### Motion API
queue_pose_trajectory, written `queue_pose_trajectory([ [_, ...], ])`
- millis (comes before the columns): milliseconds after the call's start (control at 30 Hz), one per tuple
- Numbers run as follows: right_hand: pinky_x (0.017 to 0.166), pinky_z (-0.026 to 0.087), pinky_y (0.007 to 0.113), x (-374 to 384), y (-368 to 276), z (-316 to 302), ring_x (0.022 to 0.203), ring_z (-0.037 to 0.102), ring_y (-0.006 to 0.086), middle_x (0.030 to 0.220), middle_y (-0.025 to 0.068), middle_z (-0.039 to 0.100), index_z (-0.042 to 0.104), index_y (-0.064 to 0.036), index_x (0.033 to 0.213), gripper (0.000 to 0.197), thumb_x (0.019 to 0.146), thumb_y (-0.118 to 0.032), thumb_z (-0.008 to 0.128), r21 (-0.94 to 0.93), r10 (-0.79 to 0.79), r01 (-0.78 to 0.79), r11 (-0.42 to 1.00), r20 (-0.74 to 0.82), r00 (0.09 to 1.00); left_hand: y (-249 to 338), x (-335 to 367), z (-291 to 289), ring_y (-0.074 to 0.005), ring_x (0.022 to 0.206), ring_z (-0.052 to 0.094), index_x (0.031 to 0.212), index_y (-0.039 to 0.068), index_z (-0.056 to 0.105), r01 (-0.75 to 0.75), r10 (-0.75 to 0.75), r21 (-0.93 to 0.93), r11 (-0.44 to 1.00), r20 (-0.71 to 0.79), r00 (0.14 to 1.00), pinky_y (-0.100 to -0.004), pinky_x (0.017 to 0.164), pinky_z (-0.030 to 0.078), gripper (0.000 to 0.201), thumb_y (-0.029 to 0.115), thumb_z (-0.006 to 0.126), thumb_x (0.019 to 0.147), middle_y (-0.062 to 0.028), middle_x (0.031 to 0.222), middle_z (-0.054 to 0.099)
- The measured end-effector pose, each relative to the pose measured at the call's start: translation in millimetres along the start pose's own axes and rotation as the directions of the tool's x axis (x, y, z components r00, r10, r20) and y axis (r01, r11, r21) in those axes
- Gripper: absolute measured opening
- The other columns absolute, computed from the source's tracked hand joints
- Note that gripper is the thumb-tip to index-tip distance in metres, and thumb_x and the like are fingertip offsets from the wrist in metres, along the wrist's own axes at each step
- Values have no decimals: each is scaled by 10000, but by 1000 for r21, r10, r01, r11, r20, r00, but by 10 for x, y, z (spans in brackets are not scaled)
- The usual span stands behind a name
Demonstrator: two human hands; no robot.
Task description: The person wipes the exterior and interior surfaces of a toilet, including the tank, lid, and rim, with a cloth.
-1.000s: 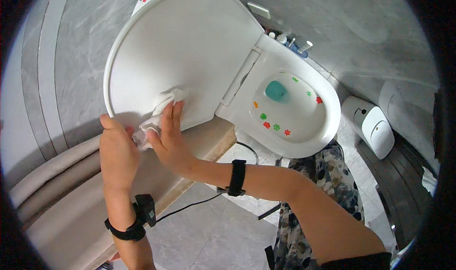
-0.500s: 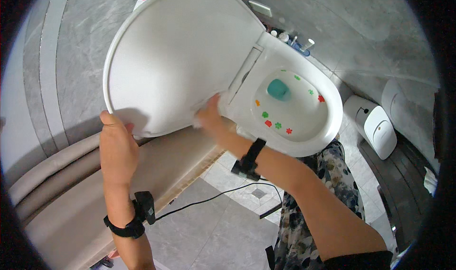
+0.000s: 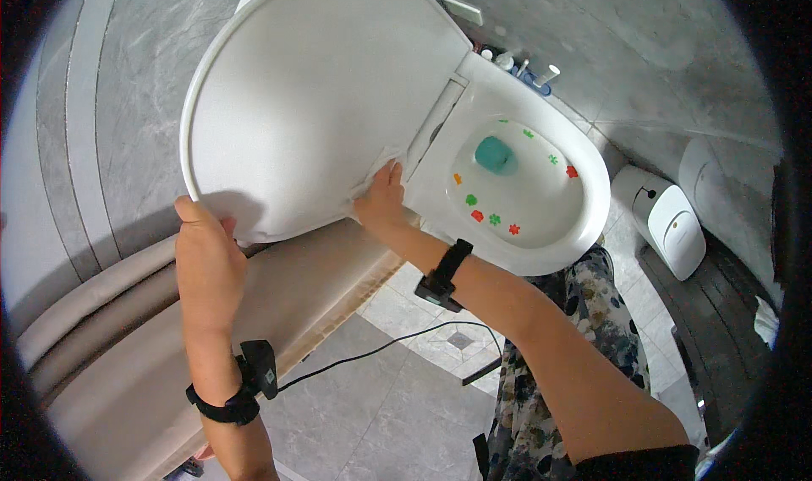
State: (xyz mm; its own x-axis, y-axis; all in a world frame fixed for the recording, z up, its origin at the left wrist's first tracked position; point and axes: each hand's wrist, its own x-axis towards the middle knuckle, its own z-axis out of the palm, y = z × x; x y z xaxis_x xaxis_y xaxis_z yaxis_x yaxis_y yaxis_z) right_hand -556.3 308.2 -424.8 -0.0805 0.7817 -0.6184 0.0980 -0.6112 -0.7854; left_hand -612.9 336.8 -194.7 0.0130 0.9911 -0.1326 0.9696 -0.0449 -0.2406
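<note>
A large white toilet lid is raised beside the white toilet bowl. My left hand grips the lid's lower left edge, its thumb over the face toward me; the other fingers are mostly hidden. Near the hinge end, my right hand presses a thin white wipe flat against the lid, and part of the wipe lies under the fingers. Red, green and orange flower-shaped gel stickers dot the inside of the bowl. Blue-green water fills its drain.
A rolled-edge beige padded piece runs below the lid. Small bottles and a blue item stand behind the bowl. To the right are a white bin and a dark ridged surface. A black cable spans between my wrist straps.
My right hand, blurred before, has slid slightly up and right along the lid with the wipe, which now shows more plainly. My left hand keeps its grip on the lid's edge.
</note>
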Motion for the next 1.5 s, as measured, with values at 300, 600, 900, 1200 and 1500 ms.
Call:
queue_pose_trajectory([
  [300, 908, 318, 414, -269, -116, -159, 1052, 353, 418, 1163, 283, 273, 132, 122, 1227, 762, 623, -62, 558, 20, -271, 270, 963, 108, 957, 63, 19, -67, -400, 616, 531, 851, -77, 297, 6, -6, 8, 1000, 0, 1000, -421, 524, 414, 225, -70, 482, 723, -234, 636, 523],
  [600, 895, 343, 369, -365, -199, -182, 1008, 392, 392, 1107, 259, 333, 181, 134, 1207, 714, 616, -59, 531, 118, -318, 303, 946, 147, 937, 96, -7, -49, -402, 573, 515, 843, -77, 294, -1, 2, 47, 999, -17, 1000, -422, 476, 389, 316, -9, 572, 708, -233, 584, 493],
  [900, 889, 350, 374, -33, 14, -289, 1011, 398, 393, 1115, 267, 362, 154, 140, 1225, 747, 620, -81, 531, 20, -238, 237, 971, 47, 970, 241, 66, 82, -387, 537, 536, 826, -50, 298, 95, -71, 154, 984, -151, 986, -409, 452, 426, 332, 74, 589, 728, -208, 545, 512],
  [1200, 864, 371, 391, -57, 23, -296, 1009, 419, 381, 1072, 248, 402, 188, 104, 1231, 735, 610, -71, 541, -27, -257, 261, 965, 116, 960, 268, 49, 66, -379, 562, 553, 810, -29, 285, 126, -91, 209, 970, -168, 982, -405, 466, 441, 328, 74, 586, 729, -215, 561, 523],
  [1500, 851, 364, 398, -293, -76, -284, 987, 418, 370, 1071, 218, 391, 284, 77, 1171, 645, 600, -55, 554, -34, -427, 437, 899, 150, 891, 208, 48, 111, -386, 564, 550, 825, -28, 283, 131, -99, 172, 976, -182, 978, -416, 480, 442, 337, 71, 589, 723, -219, 564, 524],
])
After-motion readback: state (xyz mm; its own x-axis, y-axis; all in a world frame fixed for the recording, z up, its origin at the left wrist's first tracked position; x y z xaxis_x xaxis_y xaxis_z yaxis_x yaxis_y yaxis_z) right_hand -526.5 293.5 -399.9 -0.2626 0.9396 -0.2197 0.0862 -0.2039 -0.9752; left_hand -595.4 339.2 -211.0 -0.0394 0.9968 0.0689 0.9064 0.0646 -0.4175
